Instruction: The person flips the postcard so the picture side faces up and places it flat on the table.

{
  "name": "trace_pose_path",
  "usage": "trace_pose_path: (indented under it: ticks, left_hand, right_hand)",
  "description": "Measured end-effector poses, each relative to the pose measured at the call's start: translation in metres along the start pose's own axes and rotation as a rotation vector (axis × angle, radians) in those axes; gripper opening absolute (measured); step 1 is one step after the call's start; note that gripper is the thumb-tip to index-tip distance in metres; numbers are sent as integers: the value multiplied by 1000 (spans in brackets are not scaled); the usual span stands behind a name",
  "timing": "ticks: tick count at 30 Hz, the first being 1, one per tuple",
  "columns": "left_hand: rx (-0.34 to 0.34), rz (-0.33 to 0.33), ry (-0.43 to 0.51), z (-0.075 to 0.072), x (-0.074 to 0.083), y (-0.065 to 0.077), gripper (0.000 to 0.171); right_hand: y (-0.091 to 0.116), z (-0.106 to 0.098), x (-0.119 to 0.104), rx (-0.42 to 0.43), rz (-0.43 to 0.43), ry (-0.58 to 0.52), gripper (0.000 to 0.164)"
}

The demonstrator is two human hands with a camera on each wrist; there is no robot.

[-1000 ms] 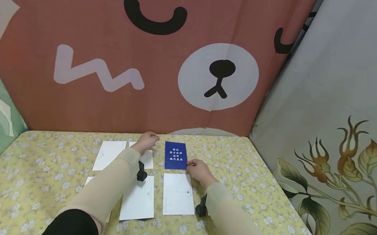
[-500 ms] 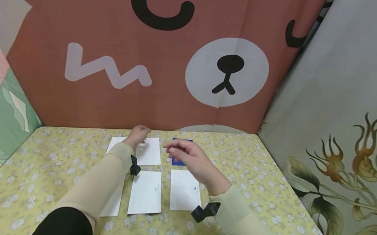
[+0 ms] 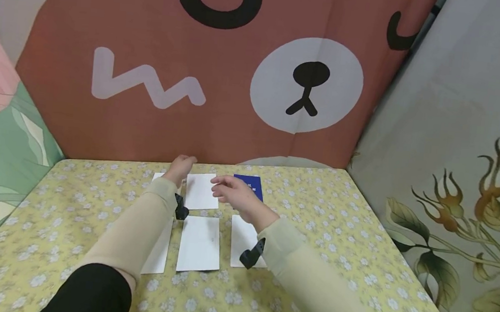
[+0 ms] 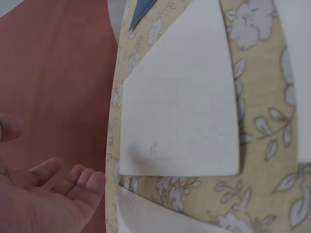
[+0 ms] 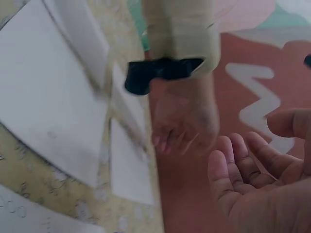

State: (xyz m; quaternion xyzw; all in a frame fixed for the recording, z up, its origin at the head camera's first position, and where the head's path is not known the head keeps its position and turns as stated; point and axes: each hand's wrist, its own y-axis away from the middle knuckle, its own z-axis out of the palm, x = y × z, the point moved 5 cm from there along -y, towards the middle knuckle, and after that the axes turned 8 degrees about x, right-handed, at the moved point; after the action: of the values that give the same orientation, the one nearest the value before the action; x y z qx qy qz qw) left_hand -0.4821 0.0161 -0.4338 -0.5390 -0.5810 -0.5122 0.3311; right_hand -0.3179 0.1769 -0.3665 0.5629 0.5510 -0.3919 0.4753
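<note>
My left hand [image 3: 180, 168] hovers over the table's back edge, between two white cards, with relaxed fingers holding nothing. In the left wrist view, the left hand's fingers [image 4: 87, 187] bend loosely beside a white card [image 4: 180, 97]. My right hand [image 3: 240, 195] hangs in the air between the back middle white card [image 3: 201, 192] and the blue card [image 3: 256, 186] with white characters, partly covering the blue one. Its fingers [image 5: 218, 167] are loosely bent around nothing in the right wrist view. Lower in front lie another white card [image 3: 200, 244] and one [image 3: 242, 240] partly behind the right wrist.
At the left, my left forearm partly hides more white cards [image 3: 159, 253]. Yellow flowered cloth [image 3: 310, 282] covers the table. A brown bear-print curtain [image 3: 144, 130] rises behind it, and a grey plant-print curtain [image 3: 439, 119] hangs at the right.
My right hand has let go of the blue card's edge, risen and moved left. The left hand has shifted left, off the back middle card. The head view has tilted slightly.
</note>
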Motion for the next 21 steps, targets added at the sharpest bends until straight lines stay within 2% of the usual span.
trace_pose_path:
  ticks: [3, 9, 21]
  left_hand:
    - [-29, -10, 60, 0, 1, 1, 65]
    - [-38, -50, 104, -2, 0, 0, 65]
    - [-45, -78, 134, -3, -4, 2, 71]
  right_hand:
    - [-11, -1, 20, 41, 77, -26, 37]
    - [-22, 0, 38, 98, 131, -36, 37]
    - [-34, 5, 63, 107, 205, -78, 45]
